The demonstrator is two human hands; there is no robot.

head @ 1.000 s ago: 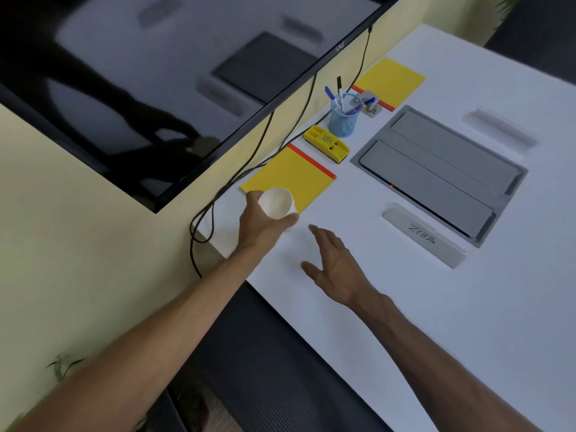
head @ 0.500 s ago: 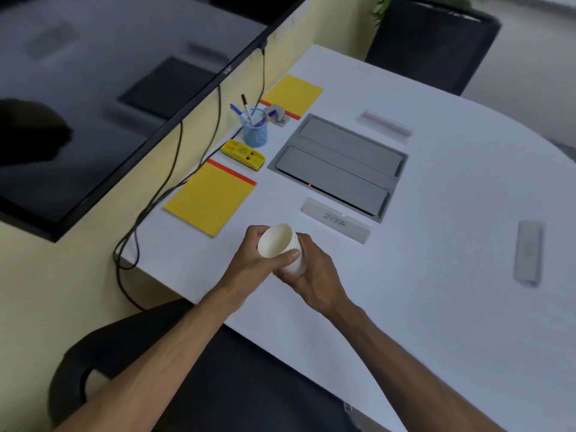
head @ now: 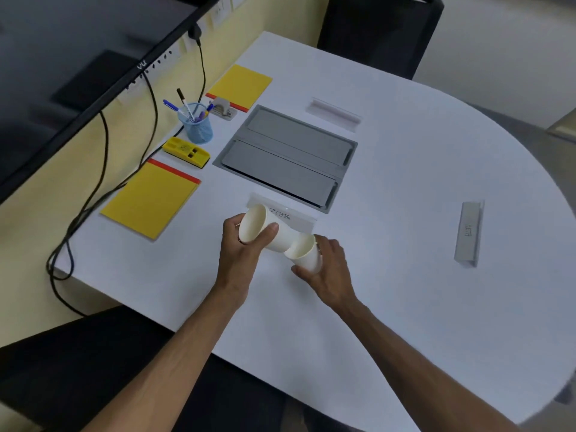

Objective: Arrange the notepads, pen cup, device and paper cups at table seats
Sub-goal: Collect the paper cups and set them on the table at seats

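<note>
My left grip (head: 240, 255) curls round a white paper cup (head: 253, 225), mouth tilted toward me; its base meets the mouth of a second white cup (head: 308, 260), clasped in my right grip (head: 327, 274), over the surface (head: 405, 182).

left hand (head: 240, 257) bare, knuckles and thumbnail showing | right hand (head: 330, 272) bare, back of it showing | left forearm (head: 174, 353) and right forearm (head: 414, 347) bare, lean, over the near rim of the tabletop (head: 405, 182)
</note>
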